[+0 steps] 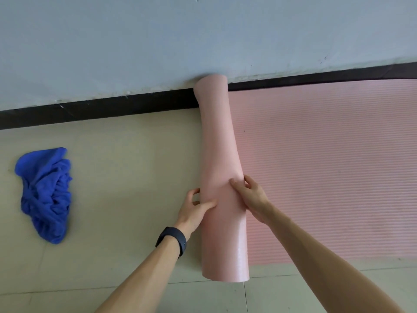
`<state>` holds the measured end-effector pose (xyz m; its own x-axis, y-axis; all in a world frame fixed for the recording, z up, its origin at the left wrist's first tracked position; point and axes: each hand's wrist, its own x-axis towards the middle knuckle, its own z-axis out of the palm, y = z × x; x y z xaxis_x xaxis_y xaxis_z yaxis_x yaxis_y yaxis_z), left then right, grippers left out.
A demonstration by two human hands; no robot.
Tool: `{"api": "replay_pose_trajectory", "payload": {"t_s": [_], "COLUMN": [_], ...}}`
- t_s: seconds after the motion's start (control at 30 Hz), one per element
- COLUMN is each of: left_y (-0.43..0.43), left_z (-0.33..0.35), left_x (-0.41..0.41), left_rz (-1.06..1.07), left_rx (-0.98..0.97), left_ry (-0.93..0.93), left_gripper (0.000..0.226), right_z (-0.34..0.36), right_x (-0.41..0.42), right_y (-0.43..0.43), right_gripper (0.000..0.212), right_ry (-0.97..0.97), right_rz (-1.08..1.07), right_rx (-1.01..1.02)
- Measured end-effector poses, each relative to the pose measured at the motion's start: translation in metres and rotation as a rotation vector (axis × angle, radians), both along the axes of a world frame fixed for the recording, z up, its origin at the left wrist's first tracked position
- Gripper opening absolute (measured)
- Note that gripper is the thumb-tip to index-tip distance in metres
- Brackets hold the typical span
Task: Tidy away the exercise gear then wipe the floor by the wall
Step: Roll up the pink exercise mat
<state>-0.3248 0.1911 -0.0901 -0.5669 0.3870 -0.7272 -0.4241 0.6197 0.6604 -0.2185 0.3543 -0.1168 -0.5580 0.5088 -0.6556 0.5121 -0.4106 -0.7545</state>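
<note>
Clasping the half-rolled pink foam exercise mat (216, 143), left hand (197, 207) at nine o'clock, right hand (251, 199) at three, I reckon uneven pressure could cone its twelve-o'clock end.

I cannot confirm contact at the left hand (194, 207): its curled fingers (194, 191) sit at the left flank of the roll (220, 154), and their tips are partly hidden. The right hand (250, 199) shows its back only; its palm is hidden against the roll. Both forearms are cut off by the bottom edge. To the right of the right fingers (249, 180), the mat (327, 166) runs off the right edge. Far beyond the fingers, the roll's end covers part of the skirting (112, 109). Beyond the right fingers, a speck (244, 131) on the mat is too small to identify. The roll's winding shows at neither end.
</note>
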Motion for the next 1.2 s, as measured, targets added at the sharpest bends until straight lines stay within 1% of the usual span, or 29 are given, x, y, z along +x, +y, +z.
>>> {"api": "replay_pose_trajectory", "payload": {"t_s": [0.07,0.1,0.13,0.17,0.23,0.27,0.3,0.37,0.43,0.5,0.6,0.63,0.67,0.7,0.73,0.77,0.8,0.83,0.9,0.97,1.0,1.1,1.13,1.2], "left_y": [0.007,0.012,0.018,0.024,0.033,0.036,0.039,0.044,0.047,0.050,0.054,0.056,0.059,0.063,0.068,0.073,0.078,0.084,0.096,0.106,0.112,0.130,0.135,0.141], "left_z": [0.004,0.007,0.009,0.010,0.011,0.009,0.007,0.005,0.007,0.009,0.010,0.010,0.009,0.008,0.007,0.007,0.007,0.007,0.009,0.010,0.010,0.017,0.019,0.021], "left_x": [0.007,0.012,0.017,0.023,0.035,0.040,0.045,0.054,0.058,0.056,0.046,0.042,0.039,0.036,0.036,0.037,0.041,0.045,0.053,0.061,0.066,0.085,0.090,0.094], "left_rz": [-0.050,-0.078,-0.112,-0.140,-0.164,-0.164,-0.164,-0.162,-0.166,-0.170,-0.063,-0.022,-0.002,-0.015,-0.061,-0.120,-0.167,-0.197,-0.231,-0.226,-0.225,-0.271,-0.293,-0.301], "left_rx": [0.022,0.028,0.023,0.025,0.026,0.018,-0.001,-0.020,0.035,0.099,0.184,0.178,0.149,0.110,0.059,0.015,-0.011,-0.026,-0.075,-0.129,-0.155,-0.176,-0.154,-0.075], "left_ry": [0.053,0.093,0.140,0.185,0.237,0.255,0.268,0.241,0.166,0.123,0.050,0.027,0.014,0.009,0.004,-0.010,-0.020,-0.007,0.088,0.150,0.162,0.185,0.184,0.142], "left_gripper": [0.070,0.071,0.072,0.072,0.074,0.076,0.078,0.082,0.085,0.078,0.051,0.049,0.055,0.067,0.082,0.092,0.096,0.095,0.093,0.096,0.097,0.098,0.097,0.084], "right_z": [0.001,0.003,0.006,0.011,0.024,0.030,0.034,0.038,0.039,0.036,0.025,0.020,0.015,0.009,0.007,0.006,0.007,0.010,0.020,0.033,0.040,0.049,0.047,0.040], "right_x": [0.011,0.016,0.021,0.025,0.034,0.039,0.042,0.049,0.055,0.063,0.080,0.085,0.092,0.098,0.105,0.112,0.119,0.125,0.137,0.147,0.150,0.159,0.163,0.176], "right_y": [0.009,0.013,0.015,0.015,0.013,0.013,0.012,0.011,0.013,0.019,0.025,0.025,0.025,0.023,0.021,0.020,0.018,0.014,0.005,-0.009,-0.015,-0.023,-0.020,-0.008], "right_gripper": [0.073,0.073,0.070,0.064,0.049,0.044,0.045,0.058,0.069,0.067,0.060,0.059,0.058,0.057,0.056,0.055,0.056,0.056,0.056,0.062,0.069,0.105,0.111,0.109], "right_ry": [-0.125,-0.203,-0.244,-0.237,-0.157,-0.122,-0.096,-0.088,-0.107,-0.125,-0.064,-0.048,-0.058,-0.090,-0.135,-0.184,-0.227,-0.244,-0.229,-0.205,-0.213,-0.321,-0.351,-0.372], "right_rz": [0.005,-0.005,-0.033,-0.073,-0.113,-0.089,-0.044,0.075,0.127,0.092,-0.030,-0.054,-0.060,-0.050,-0.039,-0.049,-0.084,-0.128,-0.170,-0.106,-0.030,0.185,0.199,0.122], "right_rx": [0.184,0.311,0.425,0.513,0.619,0.622,0.596,0.525,0.464,0.389,0.246,0.194,0.157,0.161,0.212,0.293,0.381,0.460,0.541,0.547,0.548,0.547,0.546,0.516]}}
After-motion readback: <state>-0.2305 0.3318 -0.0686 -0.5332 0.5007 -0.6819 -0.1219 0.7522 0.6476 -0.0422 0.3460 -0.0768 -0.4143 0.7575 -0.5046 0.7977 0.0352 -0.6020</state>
